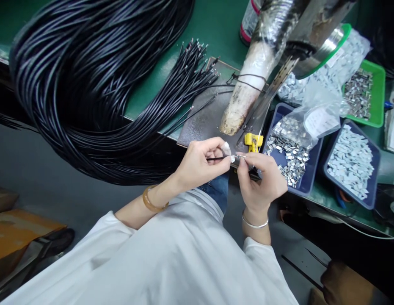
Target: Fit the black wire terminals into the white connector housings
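Closed in a pinch, my left hand (205,163) grips a black cable (215,159) near its end, with white wrapping on the fingertips. My right hand (262,176) pinches a small silvery metal piece (240,156) at that cable end; whether the two are joined I cannot tell. Just behind my right fingers stands a yellow tool part (254,141). A thick bundle of black cables (146,120) lies to the left, its stripped ends fanned out on a dark plate (199,116). Close by on the right, a blue tray (315,159) holds many small metal pieces.
A pale wrapped post (244,101) slants down over the plate, beside a green-rimmed metal disc (330,53). Farther right are a tray of pale plastic pieces (351,163), a green bin (379,93) and plastic bags (323,114). A cardboard box (25,231) sits at lower left.
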A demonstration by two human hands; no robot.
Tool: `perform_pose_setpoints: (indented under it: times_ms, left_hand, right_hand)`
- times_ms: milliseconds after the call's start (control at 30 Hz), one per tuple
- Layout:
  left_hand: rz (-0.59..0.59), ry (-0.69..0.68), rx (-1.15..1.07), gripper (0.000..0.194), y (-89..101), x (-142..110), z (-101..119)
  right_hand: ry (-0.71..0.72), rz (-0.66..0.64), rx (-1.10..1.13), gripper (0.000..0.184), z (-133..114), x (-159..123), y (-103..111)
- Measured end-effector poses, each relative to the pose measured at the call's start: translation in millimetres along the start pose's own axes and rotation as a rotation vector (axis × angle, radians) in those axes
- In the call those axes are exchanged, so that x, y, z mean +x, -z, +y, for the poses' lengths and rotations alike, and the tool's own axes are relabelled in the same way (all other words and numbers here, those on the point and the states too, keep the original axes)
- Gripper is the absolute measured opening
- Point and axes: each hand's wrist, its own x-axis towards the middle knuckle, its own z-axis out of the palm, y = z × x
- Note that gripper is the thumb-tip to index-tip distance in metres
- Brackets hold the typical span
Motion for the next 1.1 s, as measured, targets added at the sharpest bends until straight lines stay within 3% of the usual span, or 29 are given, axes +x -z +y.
perform_pose_setpoints:
  times_ms: [67, 133, 233, 300, 367, 500, 667, 733, 900, 1000, 1100]
  left_hand:
    - [-0.004, -0.015, -0.013, 0.009, 0.0, -3, 0]
    - [0.010, -0.053, -0.047, 0.011, 0.2, -6, -1]
    - [0.007, -0.106, -0.085, 0.010, 1.5, -9, 0]
    - [-0.024, -0.104, -0.059, 0.009, 3.0, -9, 2]
    - [-0.031, -0.097, -0.013, 0.008, 4.2, -9, 3]
    - [-0.009, -0.097, 0.018, 0.004, 4.1, -7, 3]
    - [-0.018, 0.004, -0.080, 0.009, 0.0, -4, 0]
    - [-0.001, 0.028, -0.118, 0.012, -1.5, -2, -2]
    - [0.031, 0.059, -0.127, 0.012, -4.3, 2, -5]
    - [0.029, 0.053, -0.107, 0.012, -6.3, 3, -6]
    - [0.055, 0.013, -0.063, 0.012, -7.9, 3, -8]
  right_hand:
    - [-0.014, 0.059, 0.036, 0.022, -1, -2, -2]
    - [-0.154, 0.071, 0.172, 0.017, -1, -3, -2]
    - [-0.411, -0.108, 0.453, 0.009, 1, -1, 1]
    - [-0.457, -0.187, 0.473, 0.004, -1, 1, 6]
    - [-0.392, -0.147, 0.318, 0.003, -5, 2, 11]
    - [-0.153, -0.129, -0.014, 0.018, -15, 0, 16]
    - [-0.017, -0.164, -0.112, 0.029, -11, -6, 15]
    - [-0.024, -0.145, -0.076, 0.027, -6, -7, 14]
    - [-0.139, 0.059, 0.040, 0.018, 1, -8, 5]
    - [-0.189, 0.018, 0.097, 0.015, 2, -7, -3]
    - [-0.128, 0.026, 0.049, 0.016, 3, -5, -9]
